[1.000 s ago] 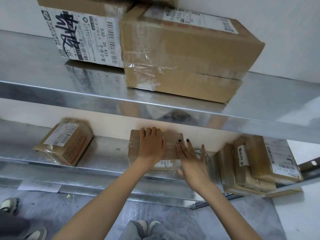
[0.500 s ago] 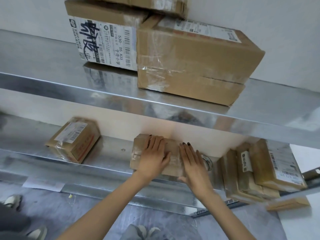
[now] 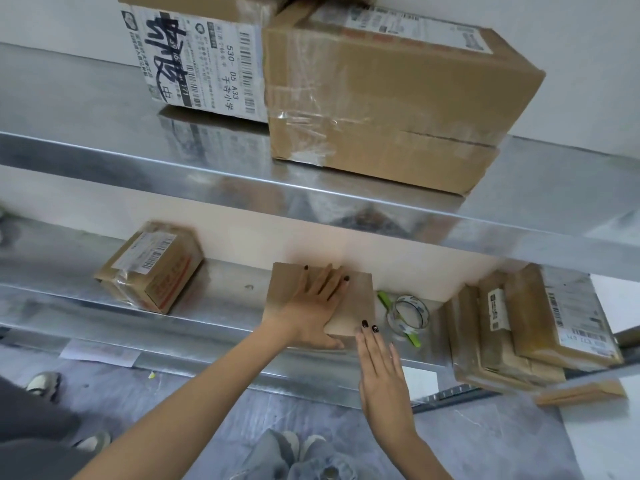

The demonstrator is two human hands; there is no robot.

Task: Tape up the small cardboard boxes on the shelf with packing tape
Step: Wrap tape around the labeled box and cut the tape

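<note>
Now, left hand (image 3: 311,308) flat on small box (image 3: 356,299), right hand (image 3: 381,372) straight-fingered at its corner, tape roll (image 3: 394,320) beside.

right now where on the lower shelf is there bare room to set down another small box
Bare steel of the lower shelf lies between the labelled small box at left and the plain box under the left hand. Right of that box is crowded: tape roll, then a stack of parcels.

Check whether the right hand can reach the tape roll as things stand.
Probably yes. The right hand is open at the box corner, and the tape roll lies just beyond it on the shelf, with nothing between.
</note>
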